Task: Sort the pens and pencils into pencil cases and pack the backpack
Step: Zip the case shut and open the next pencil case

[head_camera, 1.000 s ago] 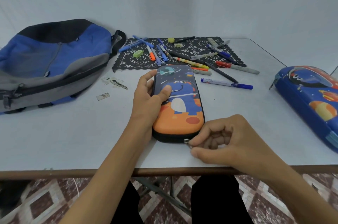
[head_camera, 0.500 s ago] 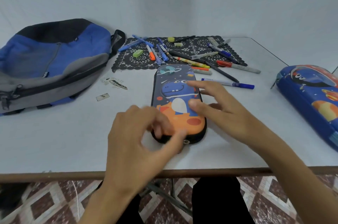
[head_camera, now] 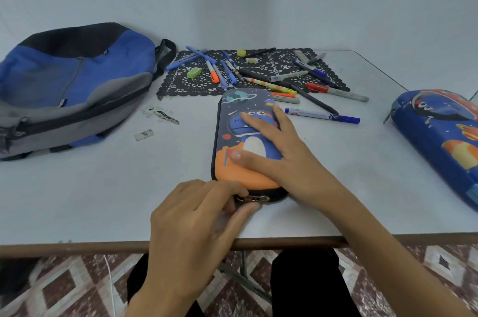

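While the right hand lies flat, fingers straight and spread, pressing down on the lid of the dinosaur pencil case, the left hand is curled at the case's near end, thumb and forefinger pinching the metal zip pull. This case lies closed on the table, lengthwise, its orange end close to the middle of the near edge and its dark end touching the black lace mat that lies toward the far edge. Pens, markers and pencils lie scattered across the mat, with a green eraser and a yellow eraser among them; some spill off its near side, where a blue marker lies on the bare table just beside the right hand's fingertips. A blue, grey and black backpack lies on its side along the left edge, reaching toward the far left corner. At the right edge lies a second, blue pencil case, closed and partly out of view. Small scraps of paper lie between the backpack and the dinosaur case.
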A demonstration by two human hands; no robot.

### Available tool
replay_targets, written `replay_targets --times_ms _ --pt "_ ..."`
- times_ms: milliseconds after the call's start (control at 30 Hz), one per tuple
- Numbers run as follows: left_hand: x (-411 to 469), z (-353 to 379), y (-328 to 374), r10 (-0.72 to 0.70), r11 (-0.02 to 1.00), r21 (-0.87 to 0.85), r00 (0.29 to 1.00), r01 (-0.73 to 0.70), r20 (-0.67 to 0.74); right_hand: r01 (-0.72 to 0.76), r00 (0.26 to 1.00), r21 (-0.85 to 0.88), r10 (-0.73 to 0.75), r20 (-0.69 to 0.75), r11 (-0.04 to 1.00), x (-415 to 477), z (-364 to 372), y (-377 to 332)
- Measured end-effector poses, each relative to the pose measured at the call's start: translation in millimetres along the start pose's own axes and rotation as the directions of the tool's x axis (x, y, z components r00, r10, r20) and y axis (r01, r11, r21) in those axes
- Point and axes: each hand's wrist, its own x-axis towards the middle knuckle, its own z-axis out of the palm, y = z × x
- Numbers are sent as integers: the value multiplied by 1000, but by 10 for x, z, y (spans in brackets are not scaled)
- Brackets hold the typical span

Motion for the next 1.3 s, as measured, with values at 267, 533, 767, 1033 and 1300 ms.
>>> replay_targets --times_ms 267,533,767,1033,1300 --pt "34 -72 40 -76 997 -13 993 77 93 -7 1000 13 7 16 1000 -7 -6 -15" --pt "16 -304 -252 -314 934 -116 931 338 186 -5 999 28 4 34 1000 -10 -28 -11" --pt "182 -330 -485 -339 929 -38 889 367 309 2 999 32 -3 47 999 -2 -30 -9" --pt "360 -253 -615 -363 925 28 861 379 356 4 999 26 -5 40 1000 3 -46 -4" --pt "641 -304 -580 -403 757 -310 784 576 473 -42 993 396 81 -84 917 -21 -25 47"
